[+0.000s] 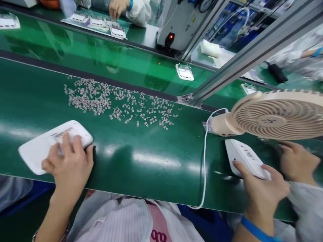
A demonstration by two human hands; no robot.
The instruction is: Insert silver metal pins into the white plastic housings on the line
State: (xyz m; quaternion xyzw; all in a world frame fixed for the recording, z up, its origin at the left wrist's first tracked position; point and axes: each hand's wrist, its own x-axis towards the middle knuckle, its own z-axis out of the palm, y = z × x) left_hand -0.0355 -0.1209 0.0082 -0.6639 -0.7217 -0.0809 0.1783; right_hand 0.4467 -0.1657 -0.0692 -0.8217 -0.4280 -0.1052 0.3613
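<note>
On the green work surface at the left lies a white, router-like plastic casing (32, 151) with a printed label on its top. My left hand (70, 161) rests over it, its fingers spread and touching the label area, the thumb beside the casing's corner. At the right, my right hand (264, 188), with a blue wristband, grips a second white casing (246, 156) by its near side. That casing is tilted, and small openings show along its face. Farther back, a loose spread of small metal pieces (88, 97) covers part of the surface.
A beige fan (275, 114) stands at the right, its white cable (205, 161) crossing the surface. Behind its head is a co-worker's hand (297, 161). A metal post (227, 64) rises at the back. White units (185, 71) sit on the green conveyor; another co-worker's hand (118, 7) is beyond it.
</note>
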